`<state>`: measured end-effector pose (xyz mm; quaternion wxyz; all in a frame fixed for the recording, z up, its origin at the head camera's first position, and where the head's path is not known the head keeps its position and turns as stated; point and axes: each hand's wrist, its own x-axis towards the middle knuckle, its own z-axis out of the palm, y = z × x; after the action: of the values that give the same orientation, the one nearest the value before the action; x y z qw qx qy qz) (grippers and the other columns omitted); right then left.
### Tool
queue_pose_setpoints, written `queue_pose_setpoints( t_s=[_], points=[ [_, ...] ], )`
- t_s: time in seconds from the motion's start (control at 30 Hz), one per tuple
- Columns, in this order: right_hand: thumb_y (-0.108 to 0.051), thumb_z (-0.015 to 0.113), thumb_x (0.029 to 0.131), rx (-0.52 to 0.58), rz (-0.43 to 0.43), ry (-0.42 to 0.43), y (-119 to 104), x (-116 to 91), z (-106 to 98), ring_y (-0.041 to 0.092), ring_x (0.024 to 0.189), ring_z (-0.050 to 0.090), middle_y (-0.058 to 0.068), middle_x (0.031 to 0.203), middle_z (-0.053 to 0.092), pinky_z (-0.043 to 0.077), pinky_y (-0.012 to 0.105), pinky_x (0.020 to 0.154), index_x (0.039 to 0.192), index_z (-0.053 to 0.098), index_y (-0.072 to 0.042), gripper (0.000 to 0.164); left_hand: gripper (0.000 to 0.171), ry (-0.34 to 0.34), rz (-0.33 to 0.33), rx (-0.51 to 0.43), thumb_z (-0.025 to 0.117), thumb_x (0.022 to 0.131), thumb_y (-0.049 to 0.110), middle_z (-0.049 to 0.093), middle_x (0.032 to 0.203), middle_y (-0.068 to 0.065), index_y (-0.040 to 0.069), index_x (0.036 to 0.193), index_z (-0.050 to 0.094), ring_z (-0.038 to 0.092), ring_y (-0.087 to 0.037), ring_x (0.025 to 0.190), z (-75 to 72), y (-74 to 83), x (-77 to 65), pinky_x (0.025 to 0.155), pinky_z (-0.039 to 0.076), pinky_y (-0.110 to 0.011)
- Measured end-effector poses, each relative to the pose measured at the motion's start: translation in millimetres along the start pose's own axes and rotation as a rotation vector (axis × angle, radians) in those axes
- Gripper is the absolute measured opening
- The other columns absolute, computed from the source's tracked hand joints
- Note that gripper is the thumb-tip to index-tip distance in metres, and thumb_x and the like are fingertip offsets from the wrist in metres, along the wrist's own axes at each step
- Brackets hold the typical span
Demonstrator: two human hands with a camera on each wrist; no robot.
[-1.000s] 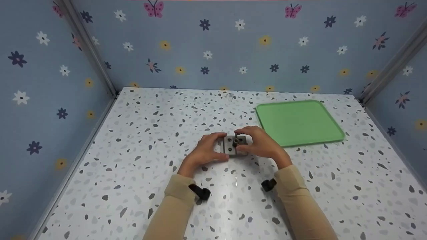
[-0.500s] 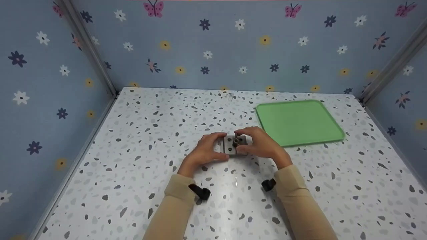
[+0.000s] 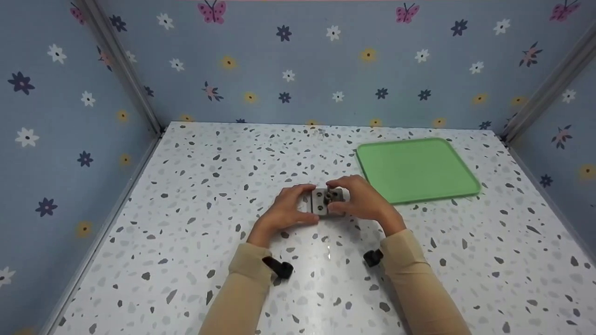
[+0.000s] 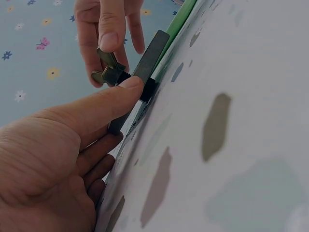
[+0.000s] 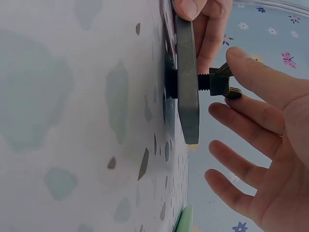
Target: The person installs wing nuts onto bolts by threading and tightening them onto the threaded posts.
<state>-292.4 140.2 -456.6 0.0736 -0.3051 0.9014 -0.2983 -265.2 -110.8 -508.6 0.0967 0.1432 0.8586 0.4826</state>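
A flat grey metal plate with several holes (image 3: pixel 319 201) lies level, close over the table at mid-front. A dark threaded bolt (image 5: pixel 203 82) passes through it, its head (image 5: pixel 171 83) beneath and a brass-coloured wing nut (image 5: pixel 220 84) on top. Part of the thread shows between nut and plate. My left hand (image 3: pixel 285 209) grips the plate's left end, thumb on the near edge and fingers at the far edge. From the right, my right hand (image 3: pixel 365 200) pinches the wing nut between thumb and index finger. Its other fingers are spread apart in the right wrist view.
A green tray (image 3: pixel 419 171) lies on the speckled white table (image 3: pixel 209 186) behind and right of my right hand. Flower-patterned blue panels (image 3: pixel 316 65) enclose the back and both sides. A black strap mount (image 3: pixel 279 268) sits on the left wrist, another on the right.
The head view has shifted very slightly. Both hands keep their hold on the plate and the wing nut, with hardly any visible movement.
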Motion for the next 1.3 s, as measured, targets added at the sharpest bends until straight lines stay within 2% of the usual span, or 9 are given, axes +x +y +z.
queue_pose_setpoints(
  t_s=[0.27,0.5,0.83,1.03,1.3],
  points=[
    [-0.022,0.085,0.092,0.0,-0.005,0.009,2.3,-0.1,0.7,0.033,0.131,0.061,0.013,0.141,0.068,0.045,0.051,0.117,0.146,0.063,-0.002,0.062,0.088,-0.007,-0.037,-0.001,0.093,0.08,0.03,0.042,0.163,-0.006,0.029,0.158,0.05,0.035,-0.031,0.152,1.0,0.1,0.8,0.127,0.027,-0.057],
    [-0.022,0.085,0.091,-0.005,-0.028,0.028,2.9,-0.1,1.5,0.034,0.13,0.063,0.015,0.137,0.07,0.047,0.051,0.115,0.142,0.065,0.0,0.06,0.087,-0.008,0.0,0.011,0.092,0.082,0.028,0.046,0.16,-0.007,0.023,0.158,0.05,0.034,-0.031,0.151,0.0,0.9,0.4,0.127,0.027,-0.051],
    [-0.026,0.089,0.087,-0.002,0.015,0.042,-1.1,2.9,5.4,0.033,0.132,0.061,0.013,0.138,0.07,0.045,0.051,0.118,0.14,0.066,-0.001,0.063,0.089,-0.004,-0.021,-0.009,0.093,0.08,0.029,0.046,0.16,-0.005,0.027,0.157,0.05,0.036,-0.029,0.15,0.5,-2.5,-0.8,0.127,0.026,-0.054],
    [-0.032,0.091,0.086,-0.032,0.041,0.081,-2.8,2.8,7.8,0.032,0.13,0.062,0.011,0.134,0.072,0.045,0.05,0.117,0.137,0.069,-0.005,0.062,0.089,-0.001,-0.024,0.002,0.093,0.08,0.029,0.045,0.161,-0.006,0.027,0.158,0.05,0.035,-0.03,0.151,0.4,-2.5,-0.6,0.127,0.026,-0.054],
    [-0.034,0.094,0.081,-0.044,0.042,0.14,-2.7,3.1,9.7,0.033,0.123,0.065,0.011,0.127,0.074,0.05,0.05,0.111,0.128,0.072,-0.004,0.06,0.089,0.0,-0.03,-0.02,0.093,0.08,0.028,0.044,0.161,-0.006,0.028,0.157,0.05,0.035,-0.031,0.151,0.5,-1.5,0.0,0.127,0.027,-0.054]
  ],
)
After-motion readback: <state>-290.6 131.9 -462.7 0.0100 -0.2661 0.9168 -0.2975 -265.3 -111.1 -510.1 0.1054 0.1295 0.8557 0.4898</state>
